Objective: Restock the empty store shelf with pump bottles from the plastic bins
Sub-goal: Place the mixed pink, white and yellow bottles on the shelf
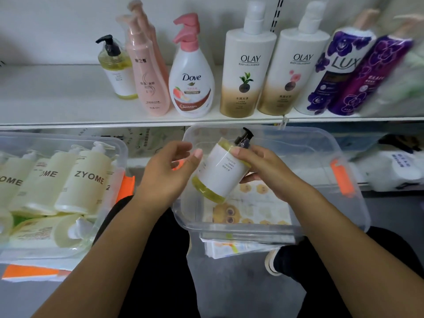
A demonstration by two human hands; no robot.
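Note:
My right hand [259, 168] grips a yellow pump bottle [220, 173] with a white label and black pump, tilted above the clear right bin [321, 157]. My left hand [169, 173] is at the bottle's left side, fingers spread, thumb touching the label. The white shelf [57, 97] above carries a row of pump bottles: a matching yellow bottle [118, 72], pink bottles [149, 74], a Dove bottle [191, 81], two Olay bottles [247, 72], and purple Lux bottles [339, 72]. The shelf's left part is bare.
A clear left bin [119, 152] holds several cream ZYOME pump bottles [85, 180] lying down. The right bin shows only a printed sheet [241, 210] at its bottom. White packages [390, 168] lie at the right under the shelf. My knees are below the bins.

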